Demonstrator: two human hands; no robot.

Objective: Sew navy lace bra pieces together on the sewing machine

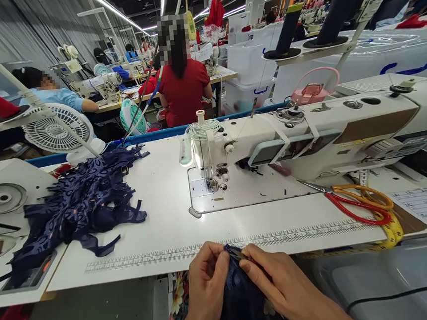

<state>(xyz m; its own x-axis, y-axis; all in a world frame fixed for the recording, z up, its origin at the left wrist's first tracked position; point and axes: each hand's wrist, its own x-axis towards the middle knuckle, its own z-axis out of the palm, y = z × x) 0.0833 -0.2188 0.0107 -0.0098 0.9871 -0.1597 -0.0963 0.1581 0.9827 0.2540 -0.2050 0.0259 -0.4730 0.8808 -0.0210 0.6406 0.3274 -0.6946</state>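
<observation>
My left hand [209,280] pinches the top edge of a navy fabric piece [240,297] just in front of the table edge. In my right hand [270,274] is a small pointed metal tool [237,254], seemingly thread snips, mostly covered by the fingers. Its tip lies against the fabric beside my left fingertips. The fabric hangs down over my lap. Beyond my hands stands a white sewing machine [259,131], its needle area lit. A heap of navy patterned fabric pieces with straps [100,195] lies on the table to the left.
A printed ruler [162,255] runs along the table's front. Scissors with red and orange handles [359,202] and a yellow tape measure [393,231] lie at the right. A phone [272,150] is strapped to the machine. A white fan [61,128] and a person in red [183,93] are beyond.
</observation>
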